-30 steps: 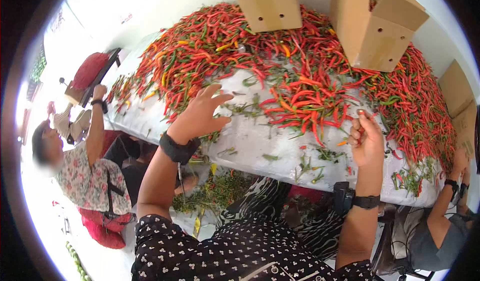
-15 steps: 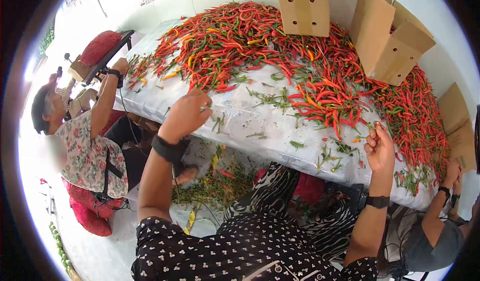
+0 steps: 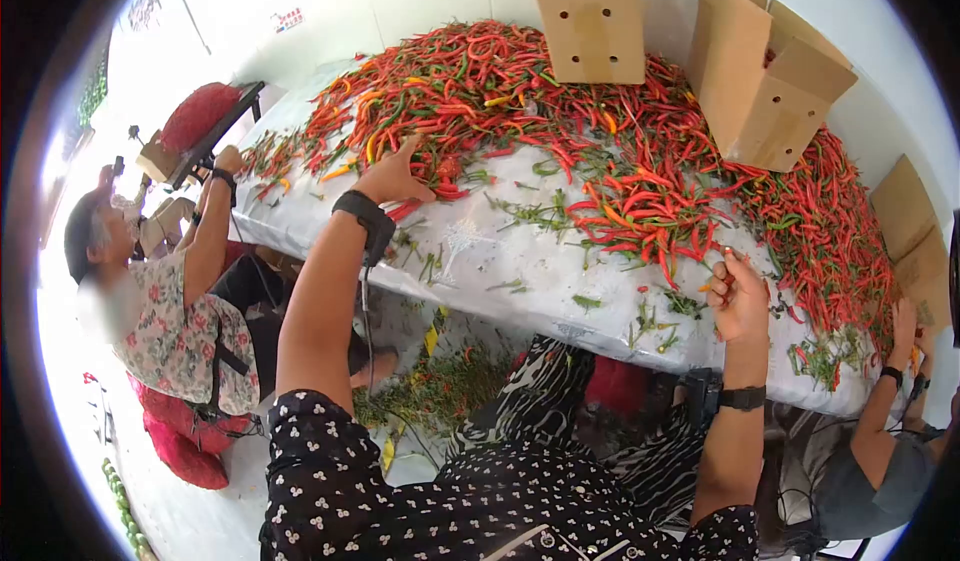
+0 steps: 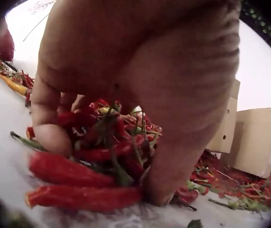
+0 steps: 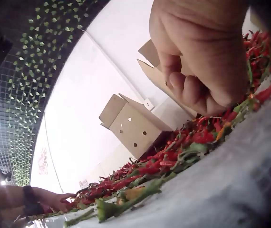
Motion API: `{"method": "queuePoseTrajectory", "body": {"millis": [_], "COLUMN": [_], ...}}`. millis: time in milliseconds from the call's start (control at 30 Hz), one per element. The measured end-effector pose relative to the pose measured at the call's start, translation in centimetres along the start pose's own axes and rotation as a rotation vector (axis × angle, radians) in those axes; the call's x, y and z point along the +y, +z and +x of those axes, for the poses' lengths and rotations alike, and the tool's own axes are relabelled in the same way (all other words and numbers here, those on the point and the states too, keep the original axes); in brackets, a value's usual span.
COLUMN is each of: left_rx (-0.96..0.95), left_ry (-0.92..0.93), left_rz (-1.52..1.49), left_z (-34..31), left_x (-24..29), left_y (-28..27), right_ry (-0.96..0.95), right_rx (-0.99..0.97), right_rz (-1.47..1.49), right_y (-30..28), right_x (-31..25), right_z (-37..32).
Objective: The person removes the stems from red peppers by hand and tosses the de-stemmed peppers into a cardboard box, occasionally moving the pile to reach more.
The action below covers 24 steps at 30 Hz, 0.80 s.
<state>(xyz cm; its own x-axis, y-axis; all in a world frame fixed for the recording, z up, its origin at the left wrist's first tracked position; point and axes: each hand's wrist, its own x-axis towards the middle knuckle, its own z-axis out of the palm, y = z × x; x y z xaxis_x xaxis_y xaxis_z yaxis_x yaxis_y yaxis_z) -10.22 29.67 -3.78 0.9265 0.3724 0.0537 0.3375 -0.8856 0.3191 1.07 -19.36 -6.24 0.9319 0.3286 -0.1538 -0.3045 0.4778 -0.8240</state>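
My left hand (image 3: 395, 176) reaches down at the front of the big chili heap (image 3: 480, 61). In the left wrist view, the fingers and thumb of that hand (image 4: 135, 71) curl round a bunch of red chilies (image 4: 102, 152), with two red chilies (image 4: 83, 198) lying just in front. Beside the smaller chili pile (image 3: 645, 216), my right hand (image 3: 740, 296) is raised with its fingers curled in. In the right wrist view the right hand's (image 5: 202, 57) fingertips are partly hidden, and no held thing can be made out.
Cardboard boxes (image 3: 590, 31) (image 3: 775, 91) stand behind the heap. Loose green stems (image 3: 535, 211) are scattered on the white table cover (image 3: 470, 271). One person (image 3: 190, 331) sits at the left, another (image 3: 880, 461) at the right. Plant scraps (image 3: 440, 386) lie below the table edge.
My left hand has moved up and away from the table's near edge onto chilies at the heap's front, and its fingers have closed round them. My right hand stays near the smaller pile, fingers curled.
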Motion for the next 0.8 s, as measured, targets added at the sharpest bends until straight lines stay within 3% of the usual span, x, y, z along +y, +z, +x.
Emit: {"method": "queuePoseTrajectory", "body": {"millis": [33,67,167,367,433,500,667,767,800], "left_rx": [-0.065,0.014,-0.027,-0.141,0.081,0.000,-0.297,-0.214,-0.148], "left_ry": [0.010,0.134,0.114,0.149,0.529,0.526,0.474,0.481,0.446], "left_rz": [-0.088,-0.128,-0.259,-0.192,-0.176,-0.219,-0.231,-0.312,-0.213], "left_z": [1.1,1.9,4.6,8.1,9.3,9.5,7.1,4.8,3.1], "left_x": [0.8,1.3,4.4,12.8,15.2,18.6,23.0,19.4,18.5], "left_y": [0.2,1.0,2.5,4.7,7.0,8.0,3.4,0.3,-1.6], "right_ry": [0.013,0.005,0.002,-0.002,0.011,0.007,-0.004,-0.007,-0.014], "right_rx": [-0.036,-0.095,-0.099,-0.158,-0.168,-0.152,-0.071,-0.092,-0.111], "right_rz": [0.010,0.053,0.056,0.094,0.073,0.055,0.047,0.081,0.096], "right_y": [0.3,0.3,1.3,1.6,1.5,1.6,1.0,0.4,0.3], "right_x": [-0.2,-0.3,-0.9,-0.9,-0.7,-0.6,-0.3,-0.8,-1.0], "right_z": [0.1,0.2,0.0,1.0,1.0,0.9,1.2,0.9,0.8]}}
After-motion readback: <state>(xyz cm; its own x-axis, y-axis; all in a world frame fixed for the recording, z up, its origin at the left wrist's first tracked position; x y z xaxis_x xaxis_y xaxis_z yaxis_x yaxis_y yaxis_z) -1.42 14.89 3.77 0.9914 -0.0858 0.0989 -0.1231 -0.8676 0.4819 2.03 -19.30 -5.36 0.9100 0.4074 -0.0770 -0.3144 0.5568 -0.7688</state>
